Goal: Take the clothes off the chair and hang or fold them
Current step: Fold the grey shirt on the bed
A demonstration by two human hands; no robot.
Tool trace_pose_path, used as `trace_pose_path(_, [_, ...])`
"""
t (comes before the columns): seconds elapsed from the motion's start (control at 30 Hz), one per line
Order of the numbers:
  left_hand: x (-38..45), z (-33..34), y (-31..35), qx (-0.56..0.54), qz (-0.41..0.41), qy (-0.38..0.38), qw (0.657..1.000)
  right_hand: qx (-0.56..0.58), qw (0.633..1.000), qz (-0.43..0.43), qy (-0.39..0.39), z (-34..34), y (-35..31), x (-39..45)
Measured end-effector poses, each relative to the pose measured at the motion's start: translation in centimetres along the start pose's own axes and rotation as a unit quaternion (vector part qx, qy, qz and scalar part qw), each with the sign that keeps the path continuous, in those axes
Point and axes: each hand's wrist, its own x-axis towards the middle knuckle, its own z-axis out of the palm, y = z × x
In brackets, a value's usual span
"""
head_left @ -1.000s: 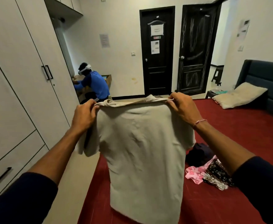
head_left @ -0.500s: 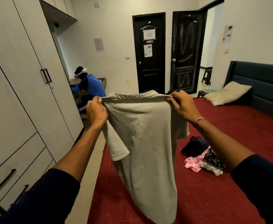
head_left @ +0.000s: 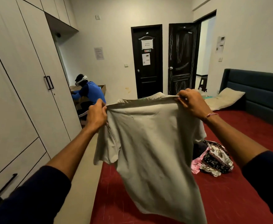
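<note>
**Shirt held up by both shoulders**

Shirt (head_left: 150, 143) of soft beige knit hangs in mid-air at the centre of the view, collar at 12 o'clock, hem trailing toward 6 o'clock, one short sleeve drooping at 9 o'clock. The left hand (head_left: 97, 114) pinches its left shoulder seam with curled fingers; the right hand (head_left: 192, 102) pinches the right shoulder the same way, a pink thread bracelet (head_left: 211, 115) on that wrist. Below lies a bed with a dark red sheet (head_left: 229, 191). At 3 o'clock on it sits a heap of patterned clothes (head_left: 213, 159). A white wardrobe (head_left: 19, 94) fills 9 o'clock; two black doors (head_left: 148, 62) stand at 12 o'clock. A person in blue (head_left: 90, 92) crouches at 10 o'clock.
</note>
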Motion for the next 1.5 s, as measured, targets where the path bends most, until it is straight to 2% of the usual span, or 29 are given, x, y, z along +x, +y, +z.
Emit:
trace_pose_path(0.07, [-0.3, 0.7, 1.2, -0.166, -0.109, -0.05, 0.979, -0.016, 1.0, 0.023, -0.006, 0.1, -0.7, 0.0])
trace_pose_path(0.1, [-0.5, 1.1, 1.6, -0.224, -0.135, -0.055, 0.964, -0.027, 0.998, 0.054, -0.004, 0.2, -0.9, 0.0])
trace_pose_path(0.17, [-0.8, 1.7, 2.0, -0.269, -0.148, -0.041, 0.951, -0.035, 0.99, 0.138, -0.014, 0.4, -1.1, 0.0])
trace_pose_path(0.23, [-0.9, 2.1, 1.7, -0.217, -0.103, -0.013, 0.971, 0.03, 0.979, 0.2, -0.026, 0.8, -0.8, 0.0])
trace_pose_path(0.33, [-1.2, 2.6, 0.5, -0.093, 0.03, 0.028, 0.995, 0.141, 0.957, 0.252, 0.009, 1.4, -0.8, -0.4])
trace_pose_path(0.5, [-1.8, 3.2, -0.4, 0.01, 0.12, 0.099, 0.988, 0.129, 0.96, 0.231, 0.09, 2.3, -1.7, -1.7])
trace_pose_path(0.63, [-2.0, 3.3, -0.5, 0.053, 0.144, 0.159, 0.975, 0.063, 0.968, 0.191, 0.152, 2.9, -2.3, -2.6])
trace_pose_path(0.8, [-1.8, 3.7, -0.3, 0.107, 0.151, 0.232, 0.955, 0.007, 0.96, 0.145, 0.239, 3.0, -3.9, -2.9])
trace_pose_path(0.93, [-1.0, 4.6, -0.8, 0.136, 0.124, 0.245, 0.952, -0.016, 0.956, 0.14, 0.256, 4.4, -3.7, -2.3])
trace_pose_path(1.03, [-0.4, 6.8, -2.3, 0.153, 0.107, 0.214, 0.959, -0.037, 0.961, 0.144, 0.234, 7.6, -2.8, -2.0])
trace_pose_path(1.2, [0.3, 13.8, -6.7, 0.17, 0.065, 0.086, 0.98, -0.04, 0.975, 0.159, 0.148, 16.8, 1.2, -2.3])
trace_pose_path(1.3, [0.6, 20.2, -10.4, 0.202, 0.02, 0.0, 0.979, -0.036, 0.981, 0.169, 0.093, 24.9, 4.8, -3.2])
trace_pose_path(1.4, [0.6, 27.2, -14.1, 0.243, -0.036, -0.091, 0.965, -0.03, 0.98, 0.192, 0.035, 33.6, 8.4, -4.8])
trace_pose_path(1.5, [0.8, 35.2, -18.1, 0.249, -0.085, -0.146, 0.954, -0.022, 0.975, 0.218, -0.023, 42.8, 12.5, -6.8])
